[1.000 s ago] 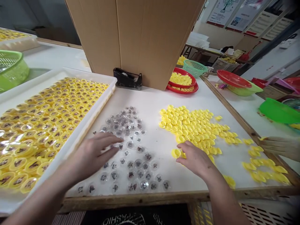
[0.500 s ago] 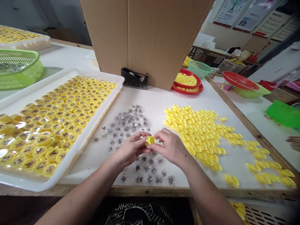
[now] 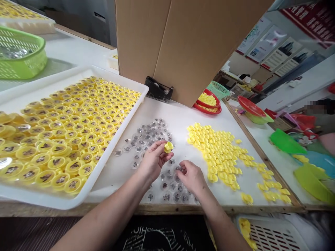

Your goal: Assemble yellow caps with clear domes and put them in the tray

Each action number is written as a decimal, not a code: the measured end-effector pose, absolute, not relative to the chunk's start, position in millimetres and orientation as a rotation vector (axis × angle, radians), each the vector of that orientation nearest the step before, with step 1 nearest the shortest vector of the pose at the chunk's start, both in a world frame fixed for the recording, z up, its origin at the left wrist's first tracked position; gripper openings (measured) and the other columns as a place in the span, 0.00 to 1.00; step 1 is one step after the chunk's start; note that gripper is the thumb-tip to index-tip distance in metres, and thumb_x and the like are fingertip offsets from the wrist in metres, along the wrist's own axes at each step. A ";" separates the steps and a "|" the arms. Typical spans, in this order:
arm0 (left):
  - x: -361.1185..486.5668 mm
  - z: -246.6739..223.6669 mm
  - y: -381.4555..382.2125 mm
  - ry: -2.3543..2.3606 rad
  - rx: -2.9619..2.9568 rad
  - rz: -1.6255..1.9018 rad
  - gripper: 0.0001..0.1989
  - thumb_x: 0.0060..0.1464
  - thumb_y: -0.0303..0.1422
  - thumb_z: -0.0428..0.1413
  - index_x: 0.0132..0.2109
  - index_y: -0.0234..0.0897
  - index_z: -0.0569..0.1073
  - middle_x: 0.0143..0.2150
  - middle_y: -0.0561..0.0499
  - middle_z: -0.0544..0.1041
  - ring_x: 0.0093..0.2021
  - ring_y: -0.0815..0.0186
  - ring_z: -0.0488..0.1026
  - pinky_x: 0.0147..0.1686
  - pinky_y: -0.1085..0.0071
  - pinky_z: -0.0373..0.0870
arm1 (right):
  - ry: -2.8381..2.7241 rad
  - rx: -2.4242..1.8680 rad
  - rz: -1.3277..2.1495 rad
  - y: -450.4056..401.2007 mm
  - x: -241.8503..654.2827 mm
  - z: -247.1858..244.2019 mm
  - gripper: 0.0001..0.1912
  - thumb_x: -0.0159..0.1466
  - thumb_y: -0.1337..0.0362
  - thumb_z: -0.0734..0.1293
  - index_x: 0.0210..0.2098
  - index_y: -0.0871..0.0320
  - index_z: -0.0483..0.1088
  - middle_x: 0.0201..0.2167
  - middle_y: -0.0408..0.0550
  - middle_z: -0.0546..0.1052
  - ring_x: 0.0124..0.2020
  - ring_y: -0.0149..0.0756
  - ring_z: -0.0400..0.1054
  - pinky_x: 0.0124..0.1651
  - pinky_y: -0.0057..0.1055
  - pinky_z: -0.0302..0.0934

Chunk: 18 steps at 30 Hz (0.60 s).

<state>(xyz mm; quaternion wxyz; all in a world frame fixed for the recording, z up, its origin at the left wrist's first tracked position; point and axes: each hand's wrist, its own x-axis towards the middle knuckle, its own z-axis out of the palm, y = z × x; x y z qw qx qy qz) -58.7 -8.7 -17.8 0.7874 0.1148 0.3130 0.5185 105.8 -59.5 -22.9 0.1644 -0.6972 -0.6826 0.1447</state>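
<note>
My left hand [image 3: 154,158] pinches a small yellow plastic piece [image 3: 168,147] with a rounded, flower-like outline, held up above the table. Lower and to the right, my right hand [image 3: 192,176] has its fingers bent together at the edge of a scatter of clear round domes [image 3: 170,176] with small dark printed pictures. Its fingertips close on one of these clear domes [image 3: 179,168], partly hidden by the fingers. Right of my hands lies a broad heap of loose yellow pieces [image 3: 217,150].
A white tray [image 3: 104,164] at left holds rows of yellow pieces with pictures. Behind stand a black tape dispenser [image 3: 158,89], a tall cardboard box [image 3: 180,45] and red plates [image 3: 209,108] of yellow pieces. A green basket [image 3: 23,62] sits far left. Wooden strips [image 3: 256,146] edge the table.
My right hand has let go of the yellow piece and moved down to the clear domes. My left hand keeps the yellow piece, now slightly higher. The view has shifted.
</note>
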 end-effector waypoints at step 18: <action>-51.1 -17.2 -24.1 0.496 0.242 0.876 0.16 0.47 0.39 0.63 0.41 0.34 0.74 0.29 0.49 0.75 0.23 0.73 0.72 0.19 0.82 0.66 | -1.907 -1.466 0.489 -42.0 90.3 47.4 0.12 0.59 0.67 0.69 0.43 0.52 0.70 0.35 0.45 0.73 0.31 0.32 0.68 0.35 0.31 0.66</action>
